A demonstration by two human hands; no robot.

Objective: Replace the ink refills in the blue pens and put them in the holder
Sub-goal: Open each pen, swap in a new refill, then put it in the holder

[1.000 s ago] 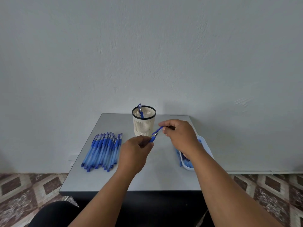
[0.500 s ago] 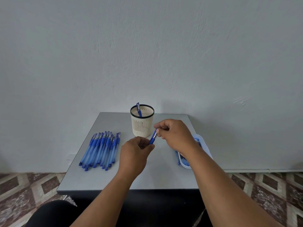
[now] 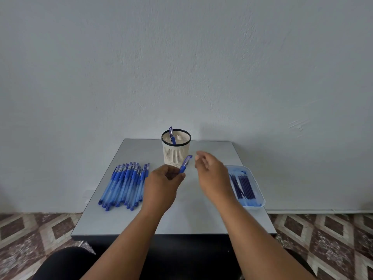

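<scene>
Just below the middle of the frame the left hand (image 3: 163, 183) pinches a blue pen (image 3: 185, 164) by its lower end, fingers curled round it, so the pen slants up and to the right in front of the holder (image 3: 176, 151). The right hand (image 3: 210, 170) hangs just beside the pen's upper tip without touching it — fingers loose and spread, holding nothing that I can make out.

My guess is this pen is at the close of its refill step, or waiting for its cap. I cannot tell whether a cap is on. If it is finished, the next move is a short lift to drop it upright through the holder's black rim, beside the one pen (image 3: 171, 135) already standing there.

The holder sits at the far middle of the grey table (image 3: 191, 219). A row of pens (image 3: 125, 184) lies at centre left, still to be done by the look of it — and the tray (image 3: 259, 197) at centre right holds the dark refills (image 3: 243, 185). Most of the task seems to lie ahead.
</scene>
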